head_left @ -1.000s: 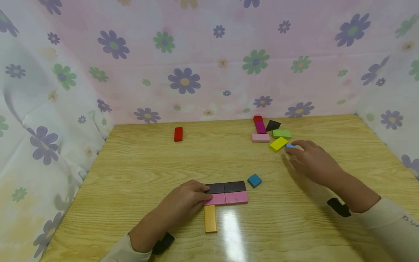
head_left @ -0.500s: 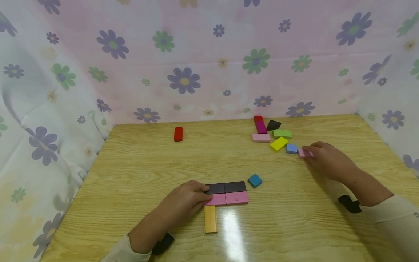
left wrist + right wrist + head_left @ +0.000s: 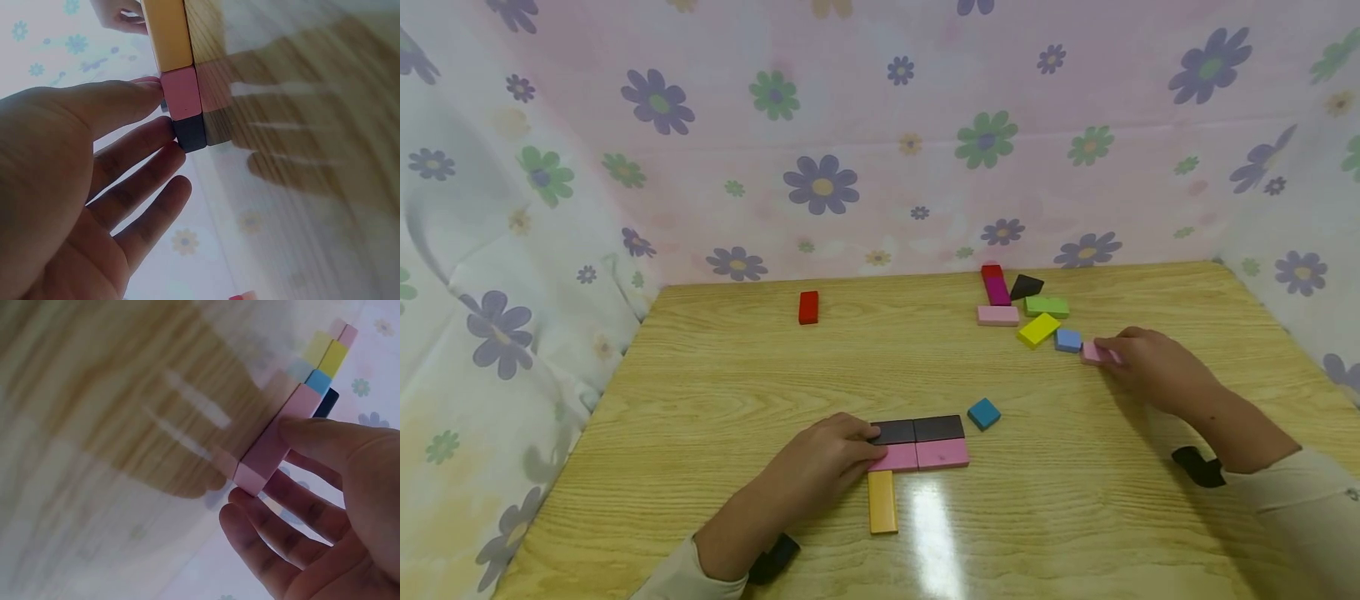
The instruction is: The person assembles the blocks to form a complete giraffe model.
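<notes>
My left hand (image 3: 820,457) rests at the left end of a joined group: two black blocks (image 3: 937,428) in a row behind two pink blocks (image 3: 943,453). In the left wrist view its thumb touches a pink block (image 3: 182,94), and a fingertip meets a black block (image 3: 190,133); the fingers look relaxed. An orange block (image 3: 882,502) extends toward me from the pink row. On the right, my right hand (image 3: 1161,371) pinches a light pink block (image 3: 278,437) between thumb and fingers. That block is low at the table, close beside a light blue block (image 3: 1067,341).
Left of the blue block lie yellow (image 3: 1039,331), green (image 3: 1046,307), pink (image 3: 997,316), magenta (image 3: 997,291) and black (image 3: 1026,287) blocks. A teal block (image 3: 983,413) sits right of the joined group. A red block (image 3: 808,307) stands at the back left, before a flowered cloth.
My right hand has shifted right and slightly nearer with the light pink block, exposing the light blue block. Over the last half second it has barely moved. The left hand stays still.
</notes>
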`<state>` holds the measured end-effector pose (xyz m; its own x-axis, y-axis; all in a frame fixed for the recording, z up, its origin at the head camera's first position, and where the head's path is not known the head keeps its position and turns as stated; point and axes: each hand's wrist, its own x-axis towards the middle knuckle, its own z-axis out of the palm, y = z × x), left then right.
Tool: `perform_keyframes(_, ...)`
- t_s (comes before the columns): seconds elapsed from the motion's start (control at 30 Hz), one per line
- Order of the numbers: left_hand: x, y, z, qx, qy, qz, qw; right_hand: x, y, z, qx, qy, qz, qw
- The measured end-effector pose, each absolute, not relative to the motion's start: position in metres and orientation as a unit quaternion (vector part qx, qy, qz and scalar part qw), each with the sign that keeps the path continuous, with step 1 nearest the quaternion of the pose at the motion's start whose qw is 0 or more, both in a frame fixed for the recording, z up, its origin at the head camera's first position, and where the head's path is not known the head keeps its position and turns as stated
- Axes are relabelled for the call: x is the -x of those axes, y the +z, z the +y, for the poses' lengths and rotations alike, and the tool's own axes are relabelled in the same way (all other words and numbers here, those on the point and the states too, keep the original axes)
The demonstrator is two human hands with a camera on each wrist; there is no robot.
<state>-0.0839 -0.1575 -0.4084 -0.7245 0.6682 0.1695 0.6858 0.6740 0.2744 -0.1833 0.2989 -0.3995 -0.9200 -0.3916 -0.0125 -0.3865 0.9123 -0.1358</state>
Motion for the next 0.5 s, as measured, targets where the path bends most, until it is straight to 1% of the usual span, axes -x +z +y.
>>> perform_keyframes(0.23, 0.084, -0.409, -0.157, 0.368, -0.155, -0.917, 0.024, 0.178, -0.400, 0.298, 0.193, -0.064, 0.979, 0.027)
perform_keyframes(0.5, 0.084, -0.409, -0.157, 0.370, -0.156, -0.915, 0.029, 0.156, -0.393, 0.286, 0.212, -0.079, 0.974, -0.006)
